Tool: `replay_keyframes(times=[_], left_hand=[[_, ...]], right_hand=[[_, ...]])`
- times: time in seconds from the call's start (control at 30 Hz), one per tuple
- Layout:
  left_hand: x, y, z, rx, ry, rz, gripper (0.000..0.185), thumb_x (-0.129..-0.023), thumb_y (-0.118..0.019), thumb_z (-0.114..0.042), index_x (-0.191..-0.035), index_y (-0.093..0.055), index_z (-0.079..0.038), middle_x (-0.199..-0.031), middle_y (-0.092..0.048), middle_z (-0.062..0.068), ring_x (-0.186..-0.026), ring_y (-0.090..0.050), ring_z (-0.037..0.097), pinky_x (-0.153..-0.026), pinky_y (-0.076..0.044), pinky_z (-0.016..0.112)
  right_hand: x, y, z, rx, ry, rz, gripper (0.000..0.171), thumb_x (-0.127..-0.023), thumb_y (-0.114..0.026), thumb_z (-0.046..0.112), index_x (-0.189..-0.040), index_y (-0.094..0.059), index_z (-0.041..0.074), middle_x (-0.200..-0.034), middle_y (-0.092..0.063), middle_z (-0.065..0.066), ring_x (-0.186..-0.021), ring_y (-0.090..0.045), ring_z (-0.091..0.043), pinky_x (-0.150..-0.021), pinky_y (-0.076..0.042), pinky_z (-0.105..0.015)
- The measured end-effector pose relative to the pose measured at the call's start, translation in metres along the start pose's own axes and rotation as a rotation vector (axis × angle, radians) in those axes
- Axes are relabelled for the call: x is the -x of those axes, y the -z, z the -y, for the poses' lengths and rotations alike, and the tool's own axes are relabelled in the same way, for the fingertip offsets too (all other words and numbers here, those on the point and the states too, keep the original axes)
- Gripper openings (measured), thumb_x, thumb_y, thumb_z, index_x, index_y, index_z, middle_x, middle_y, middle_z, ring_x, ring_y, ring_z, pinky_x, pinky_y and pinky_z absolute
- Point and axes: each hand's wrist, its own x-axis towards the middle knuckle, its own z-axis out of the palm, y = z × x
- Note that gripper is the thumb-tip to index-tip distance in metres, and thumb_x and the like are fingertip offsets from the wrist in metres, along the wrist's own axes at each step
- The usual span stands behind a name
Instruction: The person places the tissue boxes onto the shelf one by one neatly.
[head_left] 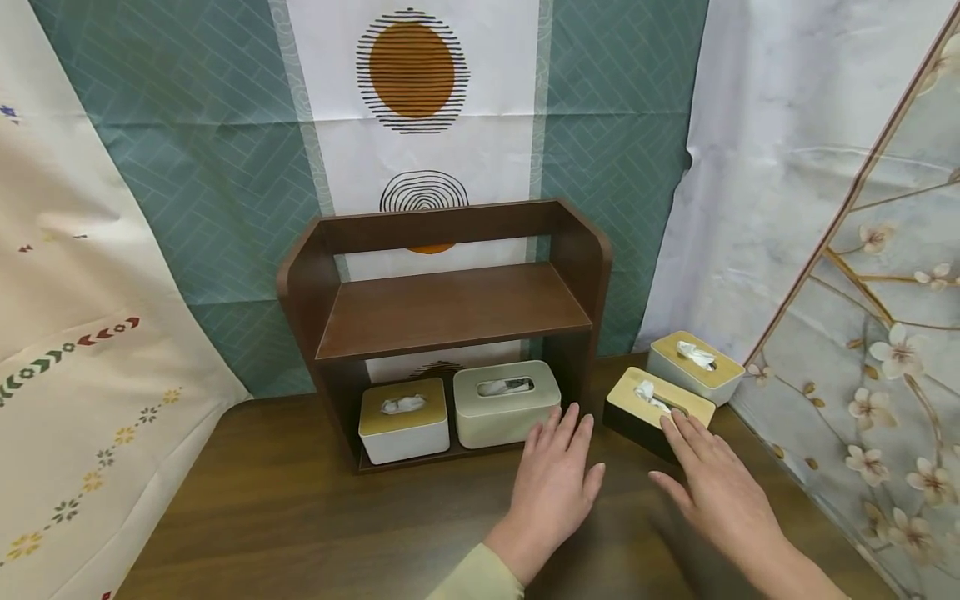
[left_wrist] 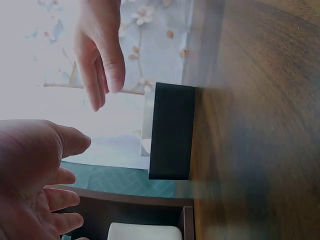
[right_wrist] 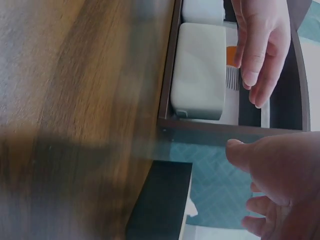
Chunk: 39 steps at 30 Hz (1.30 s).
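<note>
Just right of the brown shelf unit [head_left: 450, 308], on the wooden table [head_left: 300, 517]: black tissue box with a wooden lid [head_left: 656, 408], tissue poking out of its slot. Right hand [head_left: 712, 487] over that box's near edge, fingers straight and spread, fingertips at the lid, grip closed on nothing. Left hand [head_left: 555, 483] in front of the shelf unit's right post, fingers straight, holding nothing, hovering just off the table. Under the shelf unit's board: grey-green tissue box [head_left: 506, 402] and, left of it, white tissue box with wooden lid [head_left: 403, 419]. Further right of the shelf unit, behind the black box: another white box with wooden lid [head_left: 695, 365].
</note>
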Motion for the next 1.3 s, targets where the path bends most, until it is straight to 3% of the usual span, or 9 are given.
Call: replay_keyframes(times=[0.2, 0.5, 0.77, 1.3], left_hand=[[-0.006, -0.005, -0.008, 0.013, -0.001, 0.040, 0.062, -0.110, -0.068, -0.047, -0.163, -0.056, -0.017, -0.172, -0.047, 0.006, -0.159, -0.043, 0.029, -0.125, -0.041, 0.049], [-0.020, -0.017, -0.022, 0.057, -0.008, 0.090, 0.064, -0.111, -0.065, -0.048, -0.166, -0.052, -0.017, -0.174, -0.042, 0.005, -0.161, -0.040, 0.026, -0.124, -0.042, 0.042], [-0.034, -0.029, -0.031, 0.107, -0.013, 0.071, 0.064, -0.111, -0.068, -0.044, -0.165, -0.053, -0.014, -0.174, -0.044, 0.007, -0.160, -0.041, 0.026, -0.120, -0.047, 0.040], [-0.063, -0.053, -0.040, 0.115, 0.019, 0.096, 0.064, -0.110, -0.069, -0.041, -0.166, -0.051, -0.015, -0.176, -0.039, 0.008, -0.161, -0.040, 0.025, -0.123, -0.041, 0.034]], right_hand=[[0.003, 0.000, -0.010, -0.002, -0.010, 0.006, 0.088, -0.090, -0.092, 0.027, -0.161, -0.051, -0.005, -0.164, -0.049, -0.030, -0.146, -0.050, -0.054, -0.132, -0.023, -0.054], [0.007, -0.001, -0.022, 0.004, -0.046, 0.015, 0.091, -0.089, -0.093, 0.027, -0.162, -0.049, -0.006, -0.162, -0.049, -0.033, -0.145, -0.049, -0.056, -0.125, -0.032, -0.065], [0.009, -0.004, -0.031, 0.004, -0.072, 0.046, 0.089, -0.089, -0.093, 0.027, -0.160, -0.050, -0.007, -0.161, -0.049, -0.036, -0.145, -0.048, -0.058, -0.113, -0.042, -0.072], [0.011, -0.010, -0.041, 0.017, -0.144, 0.140, 0.085, -0.095, -0.090, 0.031, -0.158, -0.050, -0.011, -0.162, -0.045, -0.039, -0.147, -0.044, -0.061, -0.113, -0.041, -0.075]])
